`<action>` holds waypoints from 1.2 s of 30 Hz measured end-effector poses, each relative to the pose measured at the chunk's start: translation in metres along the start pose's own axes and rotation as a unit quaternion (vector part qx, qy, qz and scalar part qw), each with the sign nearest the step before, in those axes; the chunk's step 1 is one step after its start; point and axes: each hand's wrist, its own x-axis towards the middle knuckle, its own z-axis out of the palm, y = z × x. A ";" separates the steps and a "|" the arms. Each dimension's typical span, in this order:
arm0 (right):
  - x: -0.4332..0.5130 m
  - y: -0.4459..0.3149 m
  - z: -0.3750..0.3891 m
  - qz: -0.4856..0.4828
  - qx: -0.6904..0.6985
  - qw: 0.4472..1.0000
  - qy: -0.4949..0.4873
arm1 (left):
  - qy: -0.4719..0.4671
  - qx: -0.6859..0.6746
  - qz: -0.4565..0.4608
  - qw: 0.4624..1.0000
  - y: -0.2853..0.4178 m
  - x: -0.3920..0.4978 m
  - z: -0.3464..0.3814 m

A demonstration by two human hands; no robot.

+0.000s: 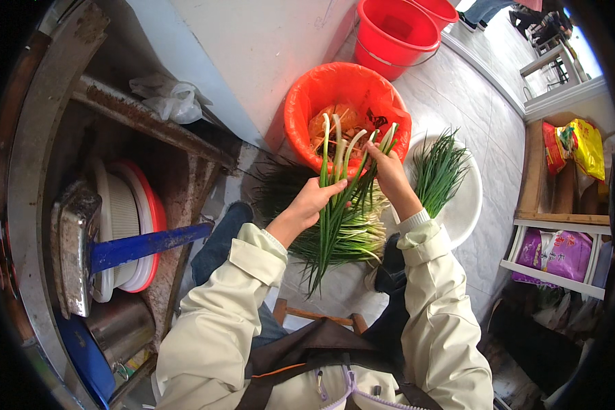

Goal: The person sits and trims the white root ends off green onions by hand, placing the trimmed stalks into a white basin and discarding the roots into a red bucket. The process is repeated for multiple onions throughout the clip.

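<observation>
My left hand (312, 201) grips a small bunch of green allium stalks (330, 230), chives or thin scallions, with pale root ends upward and leaves trailing down. My right hand (391, 171) pinches several more stalks (388, 134) near their white ends. Both hands are just above the near rim of a red bucket (349, 68) lined with an orange-red plastic bag, which holds trimmings. Beneath my hands a large pile of the same stalks (361, 225) lies on the floor, partly hidden by them. To the right, a white colander-like basket (469, 215) holds a bunch of green stalks (439, 171).
Red buckets (397, 33) stand behind by the white wall. At left, a rusty metal rack (133, 120) holds plastic basins (138, 220) and a blue-handled metal tool (148, 247). Shelves at right hold a purple packet (556, 253). A wooden stool (318, 315) is between my legs.
</observation>
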 end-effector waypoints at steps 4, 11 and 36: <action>0.001 -0.009 -0.008 0.009 0.029 0.999 -0.012 | 0.027 -0.020 0.009 0.999 -0.002 0.004 -0.005; -0.008 -0.027 -0.021 -0.017 0.060 0.996 -0.062 | 0.024 -0.032 0.060 0.997 -0.002 0.007 -0.009; -0.020 -0.027 -0.013 -0.084 -0.238 0.967 -0.021 | 0.053 0.083 0.100 0.990 0.000 0.002 -0.004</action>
